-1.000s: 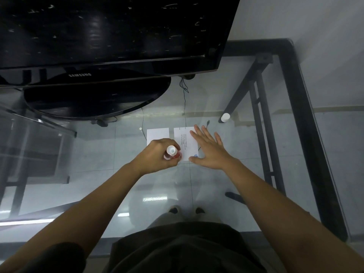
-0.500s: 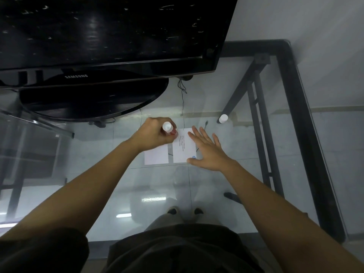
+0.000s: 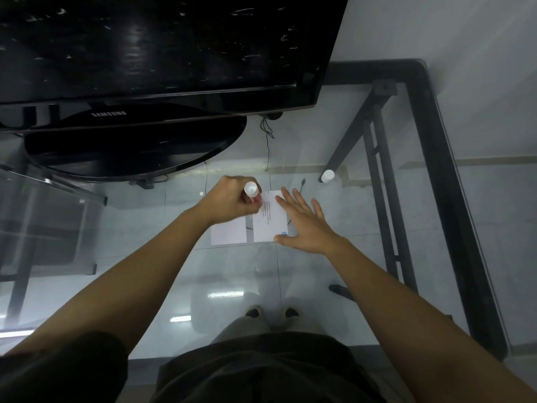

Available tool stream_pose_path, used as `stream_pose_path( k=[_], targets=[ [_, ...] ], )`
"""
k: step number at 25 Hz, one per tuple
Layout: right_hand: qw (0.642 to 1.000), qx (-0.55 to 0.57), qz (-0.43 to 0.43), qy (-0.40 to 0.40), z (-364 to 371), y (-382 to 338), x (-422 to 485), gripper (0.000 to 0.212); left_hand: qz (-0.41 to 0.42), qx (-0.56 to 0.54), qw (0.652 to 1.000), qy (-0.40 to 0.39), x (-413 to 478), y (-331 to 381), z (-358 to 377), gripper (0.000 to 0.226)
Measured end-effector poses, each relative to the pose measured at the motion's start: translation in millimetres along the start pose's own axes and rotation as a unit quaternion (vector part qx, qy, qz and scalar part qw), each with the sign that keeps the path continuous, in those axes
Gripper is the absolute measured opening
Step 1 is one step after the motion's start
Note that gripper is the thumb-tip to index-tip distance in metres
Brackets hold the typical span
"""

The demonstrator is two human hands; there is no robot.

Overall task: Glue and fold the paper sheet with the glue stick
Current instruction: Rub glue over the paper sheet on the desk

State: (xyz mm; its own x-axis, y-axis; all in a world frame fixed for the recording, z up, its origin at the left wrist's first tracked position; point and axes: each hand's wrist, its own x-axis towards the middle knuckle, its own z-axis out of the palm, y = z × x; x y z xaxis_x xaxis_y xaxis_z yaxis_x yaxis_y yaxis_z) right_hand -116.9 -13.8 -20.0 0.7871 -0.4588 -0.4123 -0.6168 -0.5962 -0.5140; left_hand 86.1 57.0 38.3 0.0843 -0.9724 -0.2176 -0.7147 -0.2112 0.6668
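A white paper sheet (image 3: 266, 228) with a few printed lines lies flat on the glass table, with a dark crease line down its middle. My left hand (image 3: 229, 199) is closed around the glue stick (image 3: 251, 191), white end up, red body, tip down at the far end of the crease. My right hand (image 3: 305, 225) lies flat with spread fingers on the sheet's right edge, pinning it down. The left half of the sheet (image 3: 228, 234) shows below my left hand.
A black Samsung monitor (image 3: 162, 45) on an oval black base (image 3: 130, 146) stands at the far left of the glass table (image 3: 334, 271). The white glue cap (image 3: 327, 176) stands far right of the paper. A black table frame (image 3: 441, 175) runs down the right side.
My left hand with the glue stick moved from the near end of the crease up to its far end. My right hand stayed on the paper.
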Motion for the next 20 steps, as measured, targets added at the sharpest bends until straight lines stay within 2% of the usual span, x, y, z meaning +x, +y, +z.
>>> stream_pose_path(
  k=[5, 8, 14, 20],
  targets=[
    [1.0, 0.01, 0.003, 0.011, -0.5, -0.9, -1.5, 0.094, -0.03, -0.015, 0.999, 0.04, 5.5, 2.4, -1.5, 0.015],
    [1.0, 0.0, 0.001, 0.016, -2.3, -0.3, -2.6, 0.094, -0.006, -0.043, 0.999, 0.01, -19.4, 9.6, 10.8, 0.016],
    [1.0, -0.017, 0.001, 0.01, -2.3, -1.1, -2.5, 0.093, 0.009, -0.009, 0.999, -0.049, -29.8, 13.6, 25.1, 0.016],
    [1.0, -0.012, 0.0, 0.011, -3.4, -2.2, -2.1, 0.095, -0.012, 0.001, 1.0, 0.018, 14.2, 8.6, 5.0, 0.017]
  ],
)
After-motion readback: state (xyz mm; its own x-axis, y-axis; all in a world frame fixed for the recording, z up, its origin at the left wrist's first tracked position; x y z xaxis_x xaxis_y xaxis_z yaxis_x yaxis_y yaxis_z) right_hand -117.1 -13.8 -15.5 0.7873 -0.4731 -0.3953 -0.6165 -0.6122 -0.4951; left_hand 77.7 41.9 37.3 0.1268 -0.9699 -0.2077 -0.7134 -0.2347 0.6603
